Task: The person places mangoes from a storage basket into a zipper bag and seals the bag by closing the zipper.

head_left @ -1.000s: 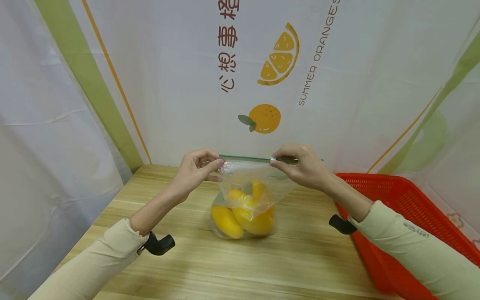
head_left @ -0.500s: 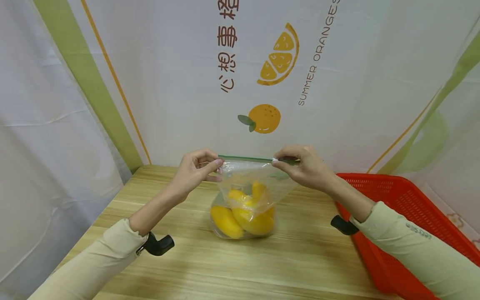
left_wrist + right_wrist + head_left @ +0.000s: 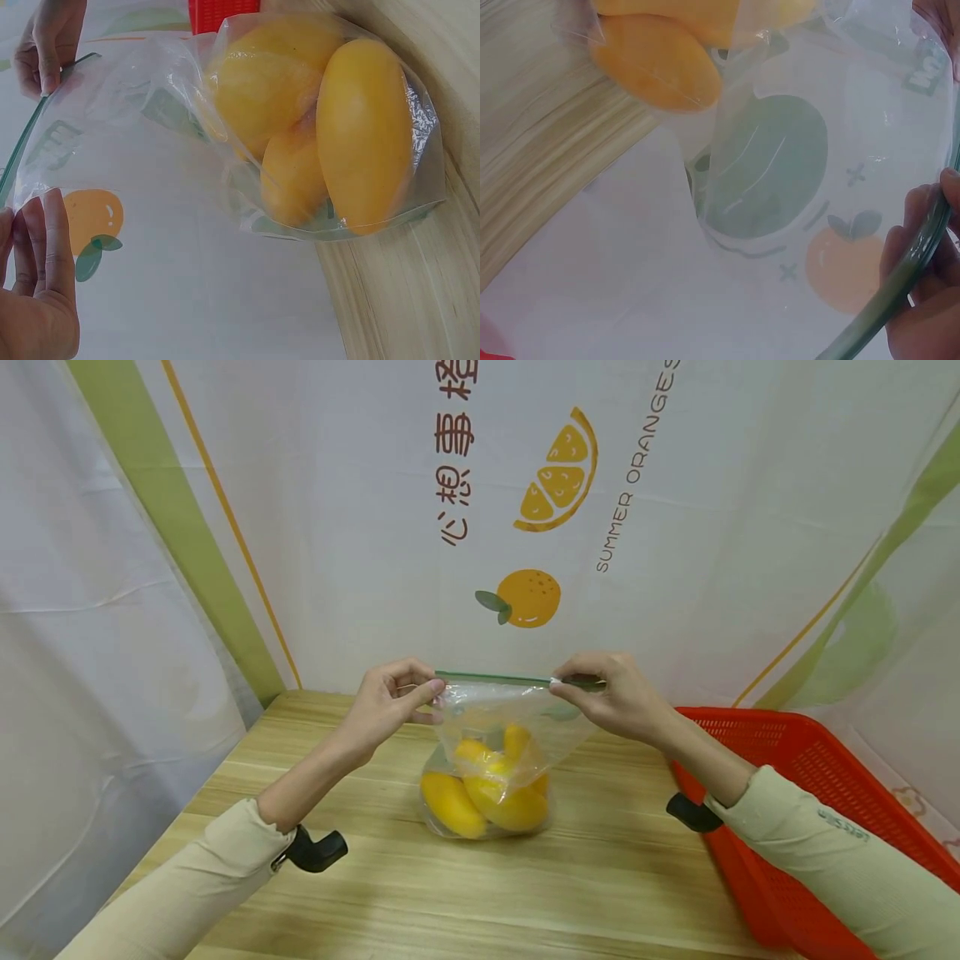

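A clear zip bag (image 3: 491, 695) with a green zip strip (image 3: 495, 677) stands on the table. Several yellow mangoes (image 3: 453, 803) fill its bottom; the left wrist view shows one mango (image 3: 365, 135) against the bag's side. My left hand (image 3: 378, 710) pinches the top left corner between thumb and fingers, the other fingers (image 3: 56, 240) along the plastic. Farther right on the strip, my right hand (image 3: 622, 697) pinches the zip; the right wrist view shows the strip (image 3: 904, 281) running through its fingers (image 3: 907, 214). The bag's mouth is held up taut between both hands.
A red perforated basket (image 3: 795, 735) stands at the right of the wooden table (image 3: 450, 902). Behind the table hangs a white curtain (image 3: 360, 543) printed with oranges and lettering. Each wrist carries a black mount (image 3: 318, 850).
My right hand has slid slightly to the right along the green zip strip, its pinch kept. The left hand stays at its corner, and the mangoes have barely moved.
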Available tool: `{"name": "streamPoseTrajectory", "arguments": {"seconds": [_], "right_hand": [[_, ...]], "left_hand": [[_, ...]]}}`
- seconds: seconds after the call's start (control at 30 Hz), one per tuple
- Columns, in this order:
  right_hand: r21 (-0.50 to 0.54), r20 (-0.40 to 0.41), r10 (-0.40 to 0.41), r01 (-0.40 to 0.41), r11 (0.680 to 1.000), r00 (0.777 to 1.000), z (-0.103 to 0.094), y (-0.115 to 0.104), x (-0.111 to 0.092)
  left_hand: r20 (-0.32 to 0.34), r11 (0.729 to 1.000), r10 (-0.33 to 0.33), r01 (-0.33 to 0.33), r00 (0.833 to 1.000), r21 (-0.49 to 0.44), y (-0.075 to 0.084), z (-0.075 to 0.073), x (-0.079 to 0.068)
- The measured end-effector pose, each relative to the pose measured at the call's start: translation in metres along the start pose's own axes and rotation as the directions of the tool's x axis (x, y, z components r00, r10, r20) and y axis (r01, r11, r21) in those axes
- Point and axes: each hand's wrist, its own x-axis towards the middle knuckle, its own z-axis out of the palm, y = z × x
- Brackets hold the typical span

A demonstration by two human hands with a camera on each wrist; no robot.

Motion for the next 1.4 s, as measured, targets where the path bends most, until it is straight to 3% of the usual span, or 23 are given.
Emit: {"name": "streamPoseTrajectory", "arguments": {"seconds": [1.4], "right_hand": [[-0.034,-0.006,0.032,-0.033,0.999,0.999,-0.010,0.006,-0.014]], "left_hand": [[-0.012,1.000,-0.012,0.012,1.000,0.023,-0.002,-0.002,-0.001]]}}
